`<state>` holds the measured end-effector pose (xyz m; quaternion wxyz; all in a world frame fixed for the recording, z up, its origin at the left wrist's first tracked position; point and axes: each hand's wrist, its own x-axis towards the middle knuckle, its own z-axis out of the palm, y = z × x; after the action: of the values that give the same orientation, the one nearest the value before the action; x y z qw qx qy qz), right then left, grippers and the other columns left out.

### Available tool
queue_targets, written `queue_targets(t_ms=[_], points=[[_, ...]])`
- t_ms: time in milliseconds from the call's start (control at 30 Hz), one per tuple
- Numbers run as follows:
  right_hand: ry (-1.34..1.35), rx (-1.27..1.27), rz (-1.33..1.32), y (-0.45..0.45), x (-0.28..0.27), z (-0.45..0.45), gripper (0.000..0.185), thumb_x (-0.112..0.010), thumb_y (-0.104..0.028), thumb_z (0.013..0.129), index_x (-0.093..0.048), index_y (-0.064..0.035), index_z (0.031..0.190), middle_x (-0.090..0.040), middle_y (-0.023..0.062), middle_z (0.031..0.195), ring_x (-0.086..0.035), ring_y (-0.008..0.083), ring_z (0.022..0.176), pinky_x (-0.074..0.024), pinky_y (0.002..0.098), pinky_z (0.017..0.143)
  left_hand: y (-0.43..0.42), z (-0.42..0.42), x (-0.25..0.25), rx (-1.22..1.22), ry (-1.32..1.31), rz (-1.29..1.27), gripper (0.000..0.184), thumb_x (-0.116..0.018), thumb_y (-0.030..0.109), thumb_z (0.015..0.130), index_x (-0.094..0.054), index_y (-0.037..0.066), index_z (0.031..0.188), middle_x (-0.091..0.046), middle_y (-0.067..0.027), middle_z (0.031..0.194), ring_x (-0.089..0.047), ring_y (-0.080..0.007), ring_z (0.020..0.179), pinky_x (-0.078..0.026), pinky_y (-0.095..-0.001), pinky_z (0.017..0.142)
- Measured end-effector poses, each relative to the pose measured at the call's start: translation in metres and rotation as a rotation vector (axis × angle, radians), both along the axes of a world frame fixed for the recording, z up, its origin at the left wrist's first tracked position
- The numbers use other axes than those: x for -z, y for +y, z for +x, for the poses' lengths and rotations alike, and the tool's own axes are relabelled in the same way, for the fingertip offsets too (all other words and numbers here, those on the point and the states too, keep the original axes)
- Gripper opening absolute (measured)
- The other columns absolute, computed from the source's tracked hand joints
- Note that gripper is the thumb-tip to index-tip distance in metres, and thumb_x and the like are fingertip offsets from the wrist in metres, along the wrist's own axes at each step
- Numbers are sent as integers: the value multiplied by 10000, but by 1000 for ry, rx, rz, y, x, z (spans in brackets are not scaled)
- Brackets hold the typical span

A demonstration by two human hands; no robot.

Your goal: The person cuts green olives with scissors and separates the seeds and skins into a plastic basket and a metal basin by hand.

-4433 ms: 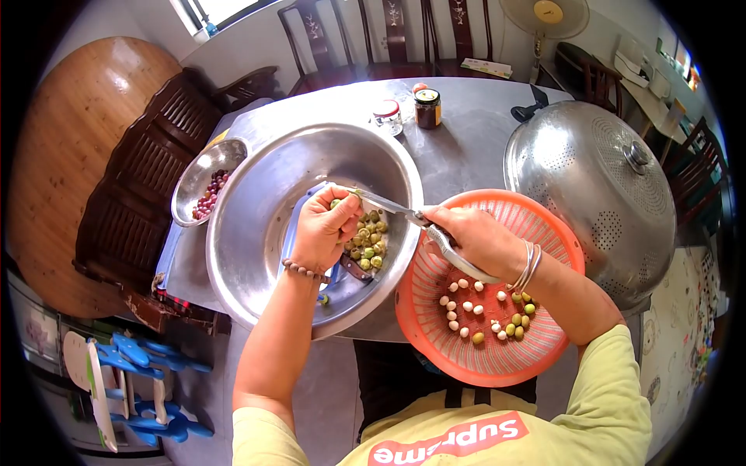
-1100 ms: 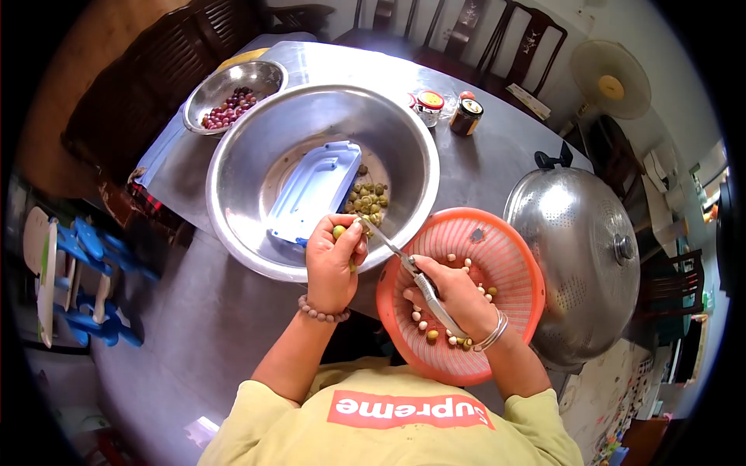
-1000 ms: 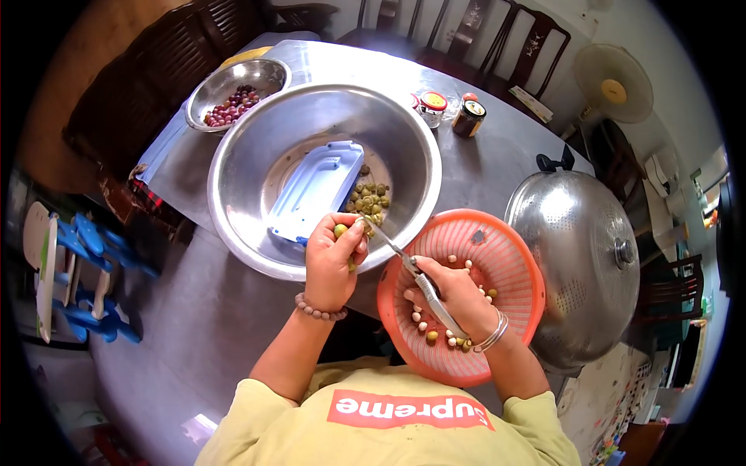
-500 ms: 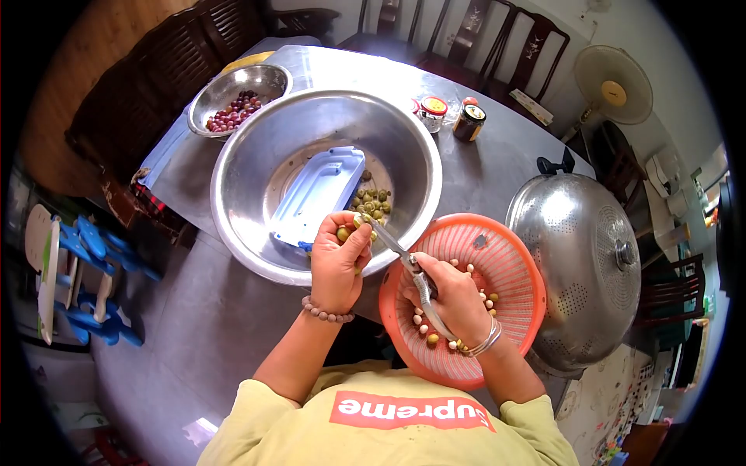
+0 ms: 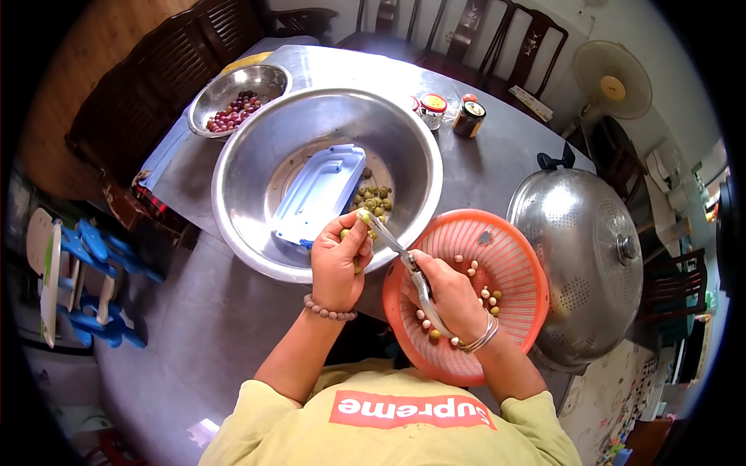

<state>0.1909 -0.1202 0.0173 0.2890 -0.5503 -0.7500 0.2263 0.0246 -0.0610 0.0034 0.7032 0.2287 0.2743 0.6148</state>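
My left hand (image 5: 336, 268) pinches a small round green fruit (image 5: 364, 217) between thumb and fingertips, with more green fruit tucked in the palm. My right hand (image 5: 451, 293) is wrapped round the metal handles of shears (image 5: 409, 262), whose blades reach the pinched fruit. Both hands are above the near right rim of a large steel basin (image 5: 233, 221). In the basin lie a light blue plastic tray (image 5: 318, 190) and several green fruits (image 5: 378, 199). Below my right hand, an orange colander (image 5: 532, 330) holds several whitish and green-brown pieces (image 5: 485, 293).
At the far left, a smaller steel bowl (image 5: 203, 101) holds red grapes (image 5: 237, 113). Jars (image 5: 469, 119) stand behind the basin. A large perforated metal lid (image 5: 579, 264) is right of the colander. A fan (image 5: 614, 81) and dark wooden chairs (image 5: 536, 43) surround the grey table (image 5: 179, 311).
The shears' tips and the pinched fruit have shifted slightly. The colander sits a touch further right and higher in view. Both hands keep their holds.
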Motion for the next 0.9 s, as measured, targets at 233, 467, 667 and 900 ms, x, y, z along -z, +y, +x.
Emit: queue_targets(t_ms=[233,467,667,900], points=[[230,-50,-234,0,12,0,311,-565,-12,789,-471,-23,1085,-501,58,716,-511,150,627,-454,279,584,0,-2,-2,6,-30,-36,124,-530,62,862,-537,-15,959,-508,-36,729,-411,-62,563,-303,-156,430],[306,-64,-331,0,-1,0,278,-576,-26,813,-480,-12,1074,-508,-10,655,-452,32,554,-402,194,494,4,-5,3,39,-63,2,121,-547,67,852,-531,-3,950,-577,-68,787,-456,-67,569,-343,-165,455],[342,-27,-591,-1,-19,-2,306,-576,-54,827,-481,-23,1116,-499,-34,693,-428,16,591,-392,178,536,5,-6,7,53,-85,9,124,-543,73,856,-528,0,954,-576,-68,783,-453,-71,567,-341,-166,457],[624,-71,-678,-3,-8,0,320,-564,-55,832,-478,-22,1138,-475,-59,726,-413,16,631,-379,167,560,7,-9,7,105,-146,0,135,-515,97,876,-525,0,970,-569,-60,795,-448,-72,566,-330,-172,452]])
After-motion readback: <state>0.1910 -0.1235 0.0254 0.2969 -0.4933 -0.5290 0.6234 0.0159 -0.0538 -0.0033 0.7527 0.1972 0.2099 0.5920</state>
